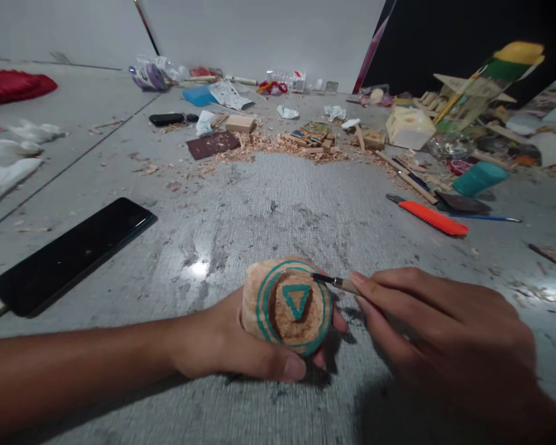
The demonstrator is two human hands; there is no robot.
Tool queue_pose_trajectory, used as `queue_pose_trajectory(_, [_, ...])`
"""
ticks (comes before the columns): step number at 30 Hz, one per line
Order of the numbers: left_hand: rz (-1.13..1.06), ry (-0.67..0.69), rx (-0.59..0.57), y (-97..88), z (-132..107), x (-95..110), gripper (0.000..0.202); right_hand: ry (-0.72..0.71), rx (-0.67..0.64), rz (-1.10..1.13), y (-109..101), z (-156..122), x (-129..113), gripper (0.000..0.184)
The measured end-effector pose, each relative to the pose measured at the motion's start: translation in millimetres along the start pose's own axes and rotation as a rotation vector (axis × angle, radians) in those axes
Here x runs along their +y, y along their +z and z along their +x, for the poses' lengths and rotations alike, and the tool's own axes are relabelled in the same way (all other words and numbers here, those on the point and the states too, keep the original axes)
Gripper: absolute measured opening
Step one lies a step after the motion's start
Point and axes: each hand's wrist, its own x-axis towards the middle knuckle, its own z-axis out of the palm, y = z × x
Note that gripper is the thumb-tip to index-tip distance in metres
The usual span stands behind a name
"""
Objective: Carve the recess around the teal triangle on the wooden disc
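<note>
My left hand (pixel 241 346) is wrapped round a carved wooden piece (pixel 285 327), tilted so its round face points up toward me. That face has teal rings painted along its rim and a teal triangle outline in the hollowed middle. Between the thumb and fingers of my right hand (pixel 449 327) is a thin paintbrush (pixel 345 284). Its dark tip is at the upper right of the ringed rim; whether it touches the wood I cannot tell. Part of the brush handle is hidden by my right fingers.
A black phone (pixel 74 256) lies at the left. To the right are an orange cutter knife (pixel 435 217) and a teal bottle (pixel 480 178). Wood shavings (pixel 259 145), a brown sandpaper piece (pixel 213 145) and wood blocks are strewn farther back.
</note>
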Motion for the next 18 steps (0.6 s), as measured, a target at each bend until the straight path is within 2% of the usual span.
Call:
queue_pose_trajectory(3, [-0.017,0.028,-0.005,0.8,0,-1,0.071,0.009,0.001,0.004,4,-1,-1,0.017])
queue_pose_trajectory(5, [-0.011,0.032,0.008,0.9,0,-2,0.073,0.012,-0.003,-0.003,5,-1,-2,0.017])
queue_pose_trajectory(10, [0.003,0.015,0.015,3.0,1,-2,0.064,0.003,-0.029,-0.003,7,-2,-7,0.015])
queue_pose_trajectory(14, [0.103,-0.004,0.005,3.4,1,0,0.062,-0.001,-0.024,-0.007,10,-4,-10,0.016])
queue_pose_trajectory(18, [0.218,-0.020,-0.030,0.7,1,2,0.045,-0.030,-0.028,0.006,11,-5,-10,0.018])
